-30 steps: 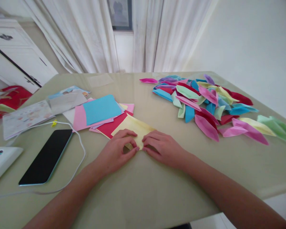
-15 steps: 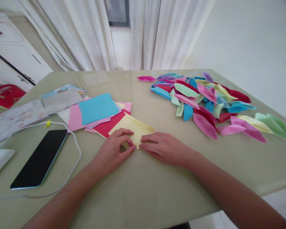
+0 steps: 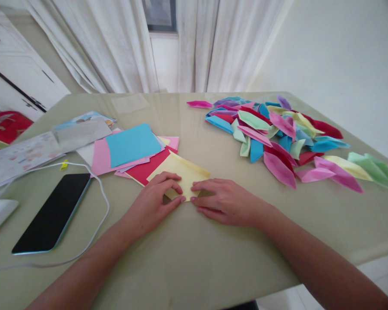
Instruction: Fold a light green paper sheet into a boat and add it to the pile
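1. Pressing down on a pale yellow sheet of paper [image 3: 184,174], both hands lie flat near the front middle of the table [image 3: 194,254].
2. At the sheet's near corner, the left hand [image 3: 155,204] has its fingers curled, with thumb and fingertips pinching the paper's edge against the table.
3. Just beside it, the right hand [image 3: 224,202] rests palm down with fingers stretched out and together, their tips on the same near corner; it grips nothing, only pushes the paper flat.
4. The two hands' fingertips almost meet over that corner.
5. The yellow sheet lies tilted like a diamond, and its far-left edge overlaps a red sheet [image 3: 147,168].
6. Behind the red sheet is a loose stack of pink paper [image 3: 100,159] with a blue sheet [image 3: 132,144] on top.
7. Left of the stack, a dark phone [image 3: 53,213] lies face up, and a white cable [image 3: 101,202] curves round its far and right sides.
8. Printed leaflets [image 3: 26,153] lie farther left, beyond the phone.
9. On the right half of the table, well apart from the hands, a heap of folded paper shapes [image 3: 271,137] spreads in pink, blue, green, red, yellow and purple.
10. White curtains [image 3: 213,43] hang behind the table.
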